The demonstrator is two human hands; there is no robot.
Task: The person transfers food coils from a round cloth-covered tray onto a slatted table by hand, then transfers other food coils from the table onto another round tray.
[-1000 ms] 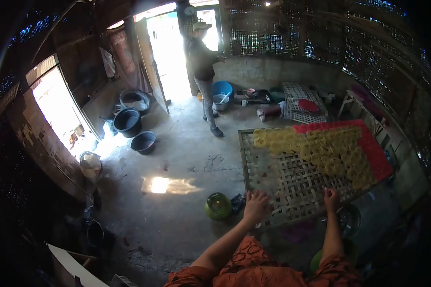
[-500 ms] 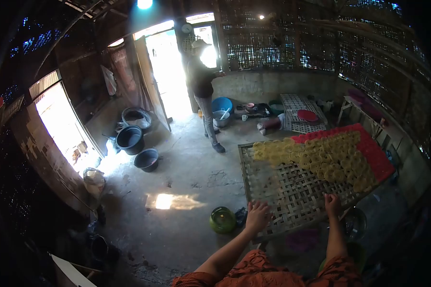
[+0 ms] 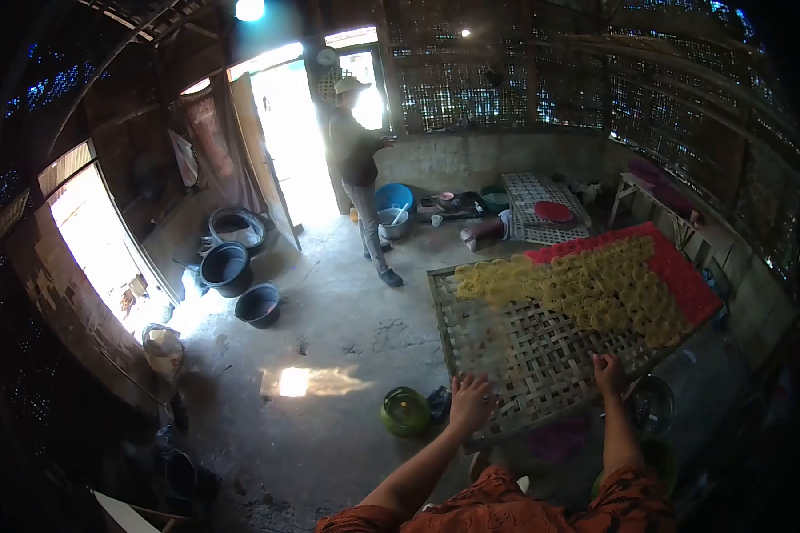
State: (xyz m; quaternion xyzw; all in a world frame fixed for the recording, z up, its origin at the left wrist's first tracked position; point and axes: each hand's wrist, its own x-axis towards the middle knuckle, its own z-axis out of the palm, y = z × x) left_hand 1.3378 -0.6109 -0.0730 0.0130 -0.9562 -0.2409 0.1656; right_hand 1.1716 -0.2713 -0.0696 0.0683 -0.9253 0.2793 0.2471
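Note:
A large woven bamboo tray (image 3: 529, 355) stands in front of me, tilted slightly in view. Yellow round lacy pieces (image 3: 596, 289) cover its far and right parts, with red pieces (image 3: 684, 275) along the far right edges. My left hand (image 3: 472, 404) is at the tray's near left corner, fingers spread, with nothing visible in it. At the near right edge is my right hand (image 3: 609, 374), its fingers curled together; whatever they hold, if anything, is too small to make out.
A person (image 3: 357, 169) stands by the bright doorway. Dark tubs (image 3: 226, 269) sit on the floor at left, a green gas cylinder (image 3: 406, 411) near my left hand. Another woven rack (image 3: 542, 200) with a red disc lies at the back, beside a bench (image 3: 662, 200).
The whole view has shifted a little, moving the room and tray slightly left in the picture. Both hands stay at the tray's near edge.

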